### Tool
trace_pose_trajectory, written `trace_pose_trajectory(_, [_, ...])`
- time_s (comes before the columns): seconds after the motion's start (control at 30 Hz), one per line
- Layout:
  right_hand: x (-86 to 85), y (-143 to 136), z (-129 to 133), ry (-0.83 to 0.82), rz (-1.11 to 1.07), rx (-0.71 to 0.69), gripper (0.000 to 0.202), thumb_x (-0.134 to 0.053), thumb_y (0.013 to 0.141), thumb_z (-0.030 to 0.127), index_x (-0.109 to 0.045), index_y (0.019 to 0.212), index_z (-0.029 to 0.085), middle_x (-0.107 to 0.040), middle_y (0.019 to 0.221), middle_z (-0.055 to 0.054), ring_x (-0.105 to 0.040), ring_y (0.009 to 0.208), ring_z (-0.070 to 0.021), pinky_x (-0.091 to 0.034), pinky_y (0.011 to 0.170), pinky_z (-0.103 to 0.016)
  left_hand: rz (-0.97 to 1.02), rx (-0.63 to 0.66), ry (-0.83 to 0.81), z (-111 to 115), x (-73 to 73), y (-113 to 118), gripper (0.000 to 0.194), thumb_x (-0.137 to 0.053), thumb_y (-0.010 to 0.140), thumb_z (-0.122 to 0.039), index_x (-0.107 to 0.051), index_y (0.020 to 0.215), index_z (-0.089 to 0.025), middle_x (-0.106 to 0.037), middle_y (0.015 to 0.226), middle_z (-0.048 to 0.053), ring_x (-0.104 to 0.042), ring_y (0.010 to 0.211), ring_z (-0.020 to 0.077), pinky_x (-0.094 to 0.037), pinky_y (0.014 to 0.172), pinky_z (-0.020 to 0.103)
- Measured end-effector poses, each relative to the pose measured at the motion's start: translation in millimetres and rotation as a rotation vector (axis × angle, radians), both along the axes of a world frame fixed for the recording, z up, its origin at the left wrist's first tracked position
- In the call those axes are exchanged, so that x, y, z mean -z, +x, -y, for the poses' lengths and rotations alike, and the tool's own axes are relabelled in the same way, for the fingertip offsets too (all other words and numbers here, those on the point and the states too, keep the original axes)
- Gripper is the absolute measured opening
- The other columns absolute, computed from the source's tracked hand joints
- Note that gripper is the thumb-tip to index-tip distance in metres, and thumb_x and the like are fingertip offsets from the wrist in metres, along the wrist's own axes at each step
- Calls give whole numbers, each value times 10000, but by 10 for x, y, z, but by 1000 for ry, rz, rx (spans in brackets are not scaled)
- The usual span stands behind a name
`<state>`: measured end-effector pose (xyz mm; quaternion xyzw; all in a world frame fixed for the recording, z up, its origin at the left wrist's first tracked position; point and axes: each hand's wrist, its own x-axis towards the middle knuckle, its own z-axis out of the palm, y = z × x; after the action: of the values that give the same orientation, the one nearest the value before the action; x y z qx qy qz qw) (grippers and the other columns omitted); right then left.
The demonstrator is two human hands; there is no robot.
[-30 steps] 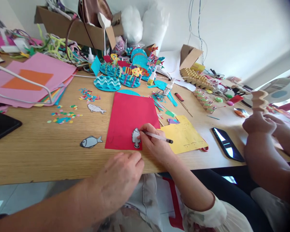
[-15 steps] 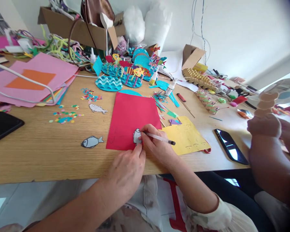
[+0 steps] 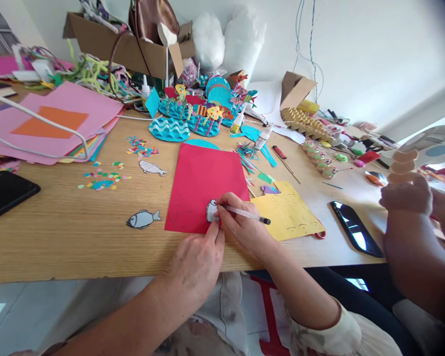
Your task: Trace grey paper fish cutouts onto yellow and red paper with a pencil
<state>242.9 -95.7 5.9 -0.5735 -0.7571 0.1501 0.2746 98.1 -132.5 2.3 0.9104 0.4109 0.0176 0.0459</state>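
Observation:
A red sheet lies near the table's front edge, with a small white fish cutout on its lower right part. My right hand is closed around a pen, its tip at the cutout's upper edge. My left hand rests at the sheet's bottom edge, fingertips pressed together on the cutout's lower end and covering part of it. Faint fish-like lines show at the sheet's lower left. Left of the sheet lie a grey fish cutout and a paler fish cutout.
A yellow sheet and a phone lie to the right, beside another person's hands. Confetti dots, pink sheets and a black phone are at left. Blue paper crafts and glue bottles stand behind.
The view has shifted slightly, moving the whole scene a little right and down. Both hands keep nearly the same pose at the cutout, the pen tip still at its upper edge.

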Motion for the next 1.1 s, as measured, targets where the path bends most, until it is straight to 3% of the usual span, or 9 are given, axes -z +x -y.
trace_pose_trajectory(0.23, [-12,0,-13,-31,-29,-9,76,-463,865,186,-531,842,209,-653,680,0,-604,597,-144,-397,571,-247,27,16,26,14,84,-16,446,-414,860,-68,-460,1304,-65,-593,1168,163,-633,664,173,-553,614,314])
trace_pose_trajectory(0.5, [-31,4,-29,-73,-94,-36,71,-473,854,178,-535,830,204,-634,690,5,-592,603,-133,-410,565,-240,-12,3,63,36,19,19,488,-434,812,-12,-476,1298,-32,-607,1171,189,-648,674,184,-560,615,313])
trace_pose_trajectory(0.83, [-168,10,-137,-392,-424,-208,67,-486,745,129,-518,730,186,-587,689,13,-552,641,-119,-464,585,-240,-8,19,35,19,46,4,504,-470,801,-21,-465,1305,-29,-574,1210,208,-641,622,195,-561,552,351])
trace_pose_trajectory(1.1, [-181,23,-168,-409,-231,-258,110,-488,702,100,-543,740,187,-559,642,24,-518,597,-115,-424,542,-224,4,34,4,5,28,-12,491,-428,788,9,-490,1274,-21,-633,1081,168,-640,607,195,-564,525,341])
